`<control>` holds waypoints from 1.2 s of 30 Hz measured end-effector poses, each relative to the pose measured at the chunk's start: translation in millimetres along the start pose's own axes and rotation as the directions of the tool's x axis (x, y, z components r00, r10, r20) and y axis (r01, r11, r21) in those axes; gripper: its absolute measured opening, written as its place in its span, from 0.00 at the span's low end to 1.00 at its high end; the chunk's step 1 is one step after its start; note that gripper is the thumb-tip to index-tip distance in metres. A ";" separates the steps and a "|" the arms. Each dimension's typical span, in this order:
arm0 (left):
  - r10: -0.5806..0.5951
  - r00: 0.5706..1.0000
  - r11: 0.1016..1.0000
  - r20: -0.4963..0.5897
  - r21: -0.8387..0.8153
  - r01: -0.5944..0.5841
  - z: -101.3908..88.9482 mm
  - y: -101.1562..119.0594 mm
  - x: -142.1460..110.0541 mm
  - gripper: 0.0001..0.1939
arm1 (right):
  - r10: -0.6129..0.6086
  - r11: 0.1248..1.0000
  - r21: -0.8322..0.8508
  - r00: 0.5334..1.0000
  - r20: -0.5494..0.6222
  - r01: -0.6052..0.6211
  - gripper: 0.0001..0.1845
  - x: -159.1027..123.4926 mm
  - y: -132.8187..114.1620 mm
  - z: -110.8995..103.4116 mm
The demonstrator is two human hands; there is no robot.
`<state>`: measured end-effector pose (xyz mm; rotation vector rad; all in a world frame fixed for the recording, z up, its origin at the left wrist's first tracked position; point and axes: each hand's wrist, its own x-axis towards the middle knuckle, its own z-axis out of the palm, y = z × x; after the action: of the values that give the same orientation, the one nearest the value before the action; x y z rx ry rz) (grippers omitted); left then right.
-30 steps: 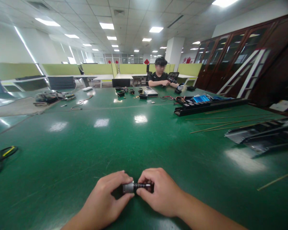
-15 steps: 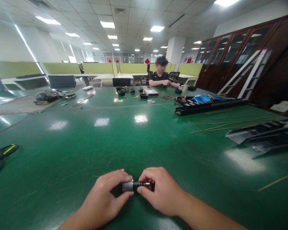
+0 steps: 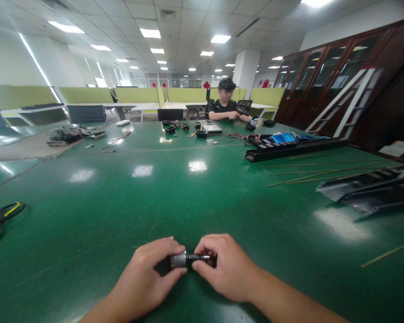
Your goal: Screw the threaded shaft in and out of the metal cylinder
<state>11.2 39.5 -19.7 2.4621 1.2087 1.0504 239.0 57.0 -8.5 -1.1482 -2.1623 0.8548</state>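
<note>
Just above the green tabletop, a small silver metal cylinder point(image 3: 178, 260) lies on its side between the thumb and fingers of my left hand point(image 3: 150, 271). From its right end runs a dark, ridged shaft point(image 3: 197, 257), possibly wrapped by a spring, with a bright metal tip. My right hand point(image 3: 227, 269) closes thumb and fingers around that shaft close to the cylinder. The fingers partly hide the shaft's far end, and I cannot make out the part's exact kind.
A coiled black cable point(image 3: 2, 220) lies at the left. Thin rods point(image 3: 309, 172) and metal channels point(image 3: 366, 193) lie at the right. Farther back are a black rail point(image 3: 289, 148), small black boxes point(image 3: 202, 133) and a seated person point(image 3: 227, 105) holding a dark tool.
Both hands keep the same grip on the cylinder and shaft. The view has shifted only very slightly.
</note>
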 end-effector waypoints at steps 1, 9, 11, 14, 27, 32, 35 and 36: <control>0.003 1.000 1.000 -0.002 0.002 -0.003 0.2 -0.8 -0.3 0.16 | -0.001 1.000 0.001 1.000 0.001 0.001 0.01 -0.1 0.0 0.1; 0.001 1.000 1.000 0.015 0.012 -0.001 0.0 -2.5 -0.6 0.15 | 0.000 1.000 0.013 1.000 0.002 0.000 0.01 0.2 -0.2 0.1; 0.001 1.000 1.000 0.015 -0.002 -0.001 -0.1 -2.1 -0.3 0.15 | 0.005 1.000 0.013 1.000 0.002 -0.005 0.01 0.4 -0.1 -0.4; 0.006 1.000 1.000 -0.003 -0.002 -0.006 0.1 -2.2 0.1 0.15 | 0.012 1.000 0.011 1.000 0.001 -0.012 0.01 0.3 -0.3 -0.7; -0.001 1.000 1.000 -0.002 0.017 0.001 -1.6 -0.7 1.7 0.16 | 0.011 1.000 0.005 1.000 0.003 -0.011 0.02 0.6 1.8 0.7; -0.009 1.000 1.000 -0.005 0.021 0.009 -0.6 -1.6 0.2 0.18 | 0.012 1.000 -0.001 1.000 0.012 -0.012 0.01 -0.2 2.7 1.7; -0.013 1.000 1.000 0.001 0.025 0.013 -0.4 -1.6 -0.4 0.18 | 0.013 1.000 -0.003 1.000 0.012 -0.013 0.01 -0.8 2.5 1.5; -0.017 1.000 1.000 0.003 0.021 0.017 -0.5 -1.3 0.0 0.18 | 0.013 1.000 -0.004 1.000 0.012 -0.013 0.01 -0.7 2.5 1.3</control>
<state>10.0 40.2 -20.0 2.4637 1.2440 1.0349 239.7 57.1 -11.3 -1.1632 -2.1690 0.8657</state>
